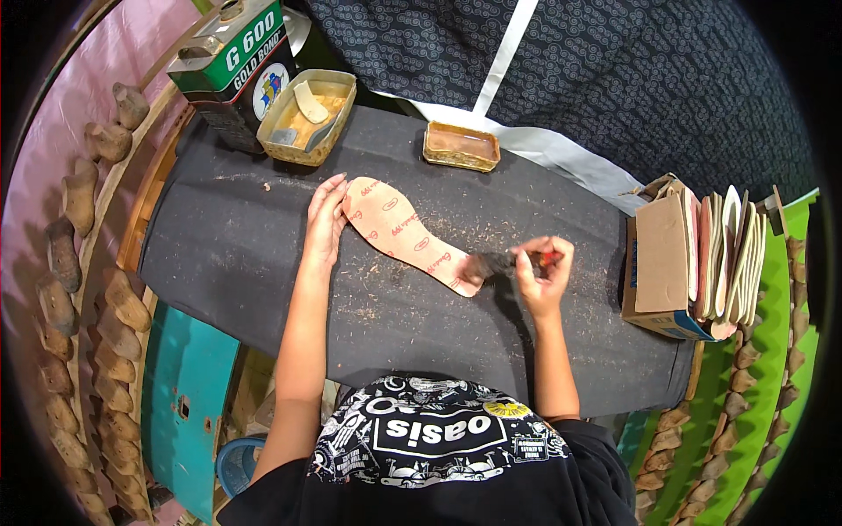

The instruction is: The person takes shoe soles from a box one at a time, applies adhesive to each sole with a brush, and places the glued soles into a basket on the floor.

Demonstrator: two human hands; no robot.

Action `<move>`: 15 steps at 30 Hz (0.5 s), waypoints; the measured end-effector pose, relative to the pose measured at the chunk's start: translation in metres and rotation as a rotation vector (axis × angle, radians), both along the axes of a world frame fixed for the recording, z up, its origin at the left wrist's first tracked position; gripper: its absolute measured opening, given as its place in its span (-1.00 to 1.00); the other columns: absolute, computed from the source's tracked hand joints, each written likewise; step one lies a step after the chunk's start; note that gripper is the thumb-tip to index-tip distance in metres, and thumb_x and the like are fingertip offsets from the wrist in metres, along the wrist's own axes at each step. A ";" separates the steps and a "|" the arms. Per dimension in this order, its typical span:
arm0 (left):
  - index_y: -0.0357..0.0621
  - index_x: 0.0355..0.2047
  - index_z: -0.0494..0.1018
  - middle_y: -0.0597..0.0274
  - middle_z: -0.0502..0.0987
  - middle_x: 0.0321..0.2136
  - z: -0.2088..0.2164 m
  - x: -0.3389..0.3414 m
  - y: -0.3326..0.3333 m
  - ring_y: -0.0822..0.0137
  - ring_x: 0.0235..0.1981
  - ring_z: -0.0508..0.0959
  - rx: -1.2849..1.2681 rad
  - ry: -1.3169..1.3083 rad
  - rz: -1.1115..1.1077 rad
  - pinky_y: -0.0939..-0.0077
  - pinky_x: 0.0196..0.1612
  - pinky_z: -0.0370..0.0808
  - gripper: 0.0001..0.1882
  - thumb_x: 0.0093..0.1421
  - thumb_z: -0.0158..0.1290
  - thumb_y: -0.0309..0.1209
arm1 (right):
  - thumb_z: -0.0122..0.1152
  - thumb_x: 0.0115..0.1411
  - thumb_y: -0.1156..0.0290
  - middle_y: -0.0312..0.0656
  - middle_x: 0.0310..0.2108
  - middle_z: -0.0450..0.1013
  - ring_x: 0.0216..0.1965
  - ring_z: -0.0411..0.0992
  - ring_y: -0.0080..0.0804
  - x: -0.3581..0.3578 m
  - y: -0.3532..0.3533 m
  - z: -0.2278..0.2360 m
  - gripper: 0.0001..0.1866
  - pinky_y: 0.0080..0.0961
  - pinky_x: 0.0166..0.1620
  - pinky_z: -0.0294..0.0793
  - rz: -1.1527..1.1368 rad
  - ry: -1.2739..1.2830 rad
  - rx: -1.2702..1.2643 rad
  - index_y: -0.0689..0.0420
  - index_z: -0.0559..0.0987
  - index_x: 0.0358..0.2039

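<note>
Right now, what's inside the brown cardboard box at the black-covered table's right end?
The brown cardboard box holds thin cream and pinkish pieces packed side by side; its bottom is covered by them.

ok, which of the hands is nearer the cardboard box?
Right. The right hand is left of the cardboard box; the left hand is farther left, touching the insole.

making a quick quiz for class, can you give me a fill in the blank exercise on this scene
The left hand touches the wide end of the insole; the ____ hand holds a dark tool.
The can stands to the ____ of the bigger tub.
The smaller tub stands ____ the can and the box.

Missing words: right; left; between.
</note>
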State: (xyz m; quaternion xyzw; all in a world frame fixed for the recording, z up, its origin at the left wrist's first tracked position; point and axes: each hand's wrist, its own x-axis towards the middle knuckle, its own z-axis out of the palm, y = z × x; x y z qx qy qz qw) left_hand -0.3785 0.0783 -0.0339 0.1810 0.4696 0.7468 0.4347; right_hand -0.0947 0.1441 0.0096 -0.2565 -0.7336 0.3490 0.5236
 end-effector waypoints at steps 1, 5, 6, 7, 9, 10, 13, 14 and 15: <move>-0.11 -0.14 0.23 0.26 0.34 -0.27 -0.001 0.001 0.000 0.45 -0.22 0.33 0.011 -0.003 0.001 0.59 -0.14 0.25 -0.65 0.07 -0.10 -0.28 | 0.05 -0.07 0.67 -0.17 -0.51 0.35 -0.49 0.31 -0.57 -0.010 0.001 0.002 -0.69 -0.68 -0.40 0.32 0.025 0.033 0.004 0.20 0.15 -0.37; -0.12 -0.15 0.25 0.30 0.35 -0.29 -0.008 -0.001 0.000 0.50 -0.24 0.33 0.036 -0.020 0.001 0.64 -0.17 0.25 -0.67 0.07 -0.10 -0.29 | 0.02 -0.03 0.66 -0.12 -0.43 0.36 -0.41 0.36 -0.51 -0.043 0.004 -0.002 -0.70 -0.62 -0.33 0.36 0.132 0.099 -0.133 0.19 0.12 -0.35; -0.12 -0.15 0.25 0.30 0.35 -0.29 -0.008 -0.001 0.001 0.50 -0.24 0.33 0.038 -0.018 0.001 0.64 -0.17 0.25 -0.67 0.07 -0.10 -0.29 | 0.03 -0.03 0.64 -0.11 -0.43 0.35 -0.40 0.36 -0.51 -0.045 0.005 -0.006 -0.70 -0.62 -0.32 0.35 0.144 0.062 -0.141 0.19 0.12 -0.36; -0.11 -0.16 0.25 0.31 0.36 -0.30 -0.008 -0.001 0.001 0.51 -0.24 0.33 0.037 -0.016 -0.001 0.65 -0.18 0.25 -0.67 0.07 -0.10 -0.29 | 0.04 -0.03 0.63 -0.11 -0.43 0.35 -0.40 0.36 -0.52 -0.044 0.006 -0.007 -0.70 -0.62 -0.32 0.35 0.135 -0.002 -0.117 0.19 0.12 -0.36; -0.11 -0.16 0.26 0.32 0.36 -0.31 -0.008 -0.001 0.001 0.51 -0.25 0.33 0.035 -0.018 0.004 0.66 -0.20 0.25 -0.68 0.07 -0.10 -0.29 | 0.05 -0.03 0.63 -0.11 -0.43 0.35 -0.40 0.36 -0.52 -0.040 0.006 -0.012 -0.70 -0.63 -0.32 0.35 0.132 -0.070 -0.094 0.19 0.13 -0.36; -0.16 -0.16 0.25 0.30 0.36 -0.29 -0.008 -0.001 0.002 0.50 -0.24 0.34 0.033 -0.039 -0.003 0.66 -0.18 0.26 -0.68 0.07 -0.09 -0.34 | 0.05 -0.03 0.62 -0.12 -0.44 0.35 -0.40 0.35 -0.52 -0.036 0.005 -0.015 -0.70 -0.63 -0.32 0.35 0.112 -0.040 -0.108 0.19 0.13 -0.37; -0.20 -0.17 0.25 0.27 0.37 -0.28 -0.007 -0.002 0.001 0.48 -0.23 0.36 0.024 -0.056 0.013 0.65 -0.16 0.28 -0.69 0.06 -0.08 -0.38 | 0.06 -0.03 0.61 -0.15 -0.46 0.33 -0.43 0.33 -0.55 -0.020 0.003 -0.018 -0.70 -0.64 -0.35 0.33 0.043 0.011 -0.159 0.18 0.13 -0.38; -0.20 -0.17 0.25 0.26 0.37 -0.28 -0.007 -0.002 0.002 0.48 -0.23 0.36 0.021 -0.049 0.028 0.65 -0.16 0.28 -0.69 0.06 -0.08 -0.38 | 0.06 -0.02 0.61 -0.16 -0.47 0.33 -0.45 0.32 -0.56 -0.015 0.002 -0.018 -0.70 -0.65 -0.37 0.33 0.019 0.024 -0.159 0.18 0.13 -0.38; -0.20 -0.17 0.25 0.26 0.37 -0.28 -0.006 -0.001 0.002 0.48 -0.23 0.36 0.019 -0.050 0.025 0.65 -0.16 0.28 -0.69 0.06 -0.08 -0.38 | 0.05 -0.02 0.61 -0.16 -0.49 0.32 -0.48 0.30 -0.57 -0.008 0.001 -0.017 -0.71 -0.67 -0.39 0.32 0.000 0.042 -0.168 0.17 0.12 -0.40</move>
